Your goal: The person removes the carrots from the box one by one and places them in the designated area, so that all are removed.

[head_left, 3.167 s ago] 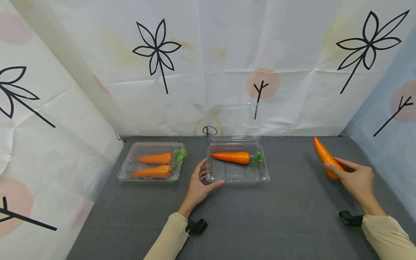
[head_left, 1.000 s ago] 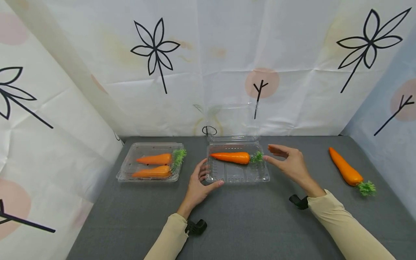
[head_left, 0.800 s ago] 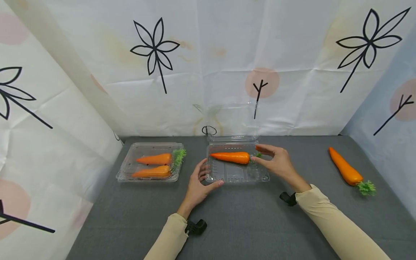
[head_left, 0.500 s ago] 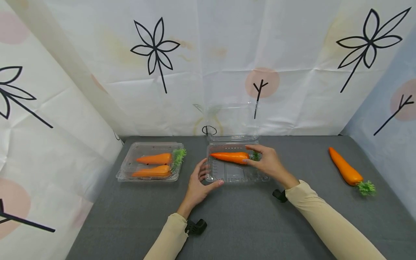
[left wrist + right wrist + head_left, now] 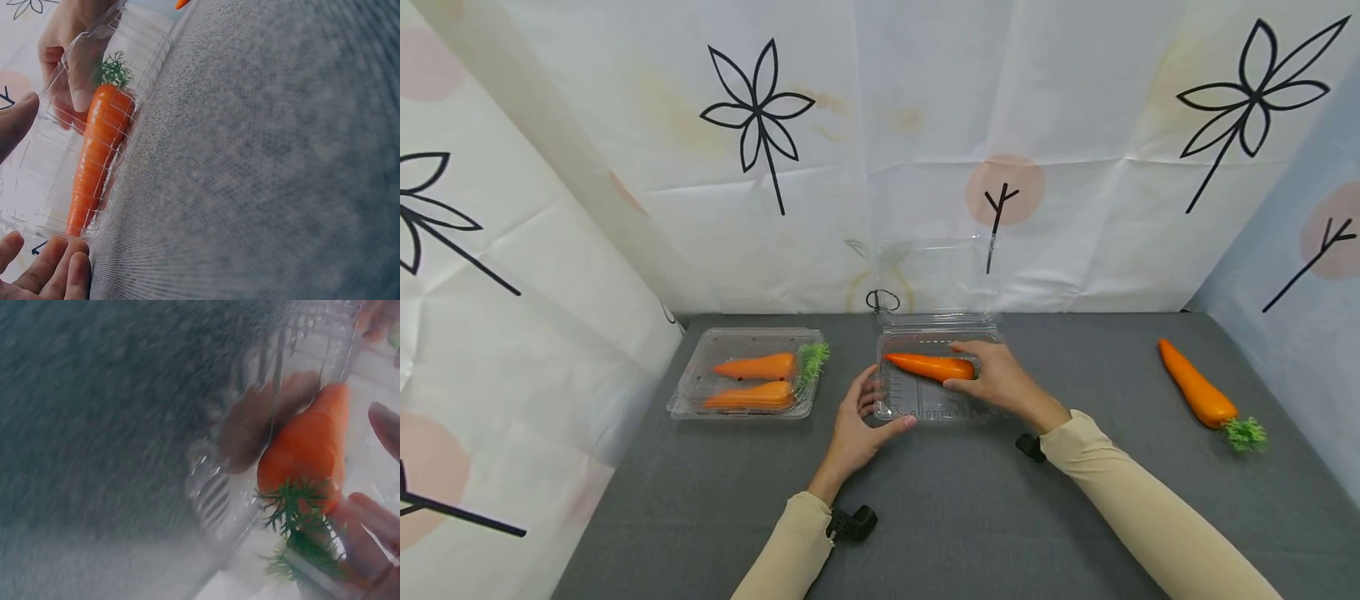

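We find the carrot [image 5: 925, 365] in the back half of the open box [image 5: 955, 416], laid along its longer side with the tip to the left, presumably because it fits best that way. The left hand [image 5: 853, 433] spans the near left corner, fingers along the end and thumb stretched to the front edge; it clasps nothing, and we judge that it steadies light plastic which might otherwise slide. The right hand [image 5: 1000, 379] reaches in from the right over the leafy top [image 5: 300, 515], thumb and index finger apart on either side of the thick end, likely the easiest part to manage. In the right wrist view we see the index finger standing off the carrot, but we cannot tell whether the others have hold of it. The lid [image 5: 937, 315] stands raised at the back, which leaves our way in free. To the left, the closed box [image 5: 730, 415] keeps two carrots [image 5: 760, 367] side by side; the loose carrot [image 5: 1198, 387] lies on the table [image 5: 947, 517] well to the right, out of both hands' way.
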`<action>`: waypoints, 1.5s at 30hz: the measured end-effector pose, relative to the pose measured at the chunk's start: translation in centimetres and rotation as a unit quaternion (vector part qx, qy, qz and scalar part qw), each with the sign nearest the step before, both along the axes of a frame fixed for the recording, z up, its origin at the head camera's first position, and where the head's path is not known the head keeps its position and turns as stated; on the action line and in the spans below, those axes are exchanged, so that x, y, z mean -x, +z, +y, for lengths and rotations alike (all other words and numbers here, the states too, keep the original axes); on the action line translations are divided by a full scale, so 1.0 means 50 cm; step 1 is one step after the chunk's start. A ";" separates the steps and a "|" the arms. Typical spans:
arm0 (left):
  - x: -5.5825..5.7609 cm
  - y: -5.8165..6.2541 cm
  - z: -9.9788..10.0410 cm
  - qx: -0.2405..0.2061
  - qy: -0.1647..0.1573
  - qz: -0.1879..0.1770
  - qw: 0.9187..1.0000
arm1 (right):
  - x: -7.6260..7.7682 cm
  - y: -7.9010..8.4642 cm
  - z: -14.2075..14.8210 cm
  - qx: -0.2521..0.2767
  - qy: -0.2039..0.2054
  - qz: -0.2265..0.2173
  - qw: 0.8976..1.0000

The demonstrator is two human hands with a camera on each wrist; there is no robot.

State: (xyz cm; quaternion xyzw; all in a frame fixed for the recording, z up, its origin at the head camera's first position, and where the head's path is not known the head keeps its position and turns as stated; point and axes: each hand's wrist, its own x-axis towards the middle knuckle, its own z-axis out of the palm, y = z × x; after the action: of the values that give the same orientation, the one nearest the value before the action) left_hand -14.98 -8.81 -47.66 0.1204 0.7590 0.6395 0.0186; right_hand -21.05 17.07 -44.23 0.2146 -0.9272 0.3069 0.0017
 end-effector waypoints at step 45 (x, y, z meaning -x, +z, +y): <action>-0.009 0.016 0.001 -0.013 0.002 0.015 1.000 | -0.042 0.043 0.079 0.146 -0.029 0.086 0.985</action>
State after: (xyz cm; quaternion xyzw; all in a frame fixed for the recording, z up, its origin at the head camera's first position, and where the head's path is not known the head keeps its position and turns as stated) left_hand -14.53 -8.78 -46.85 0.1285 0.7514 0.6472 0.0043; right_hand -18.96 21.00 -42.10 0.2103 -0.8747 0.4194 0.1218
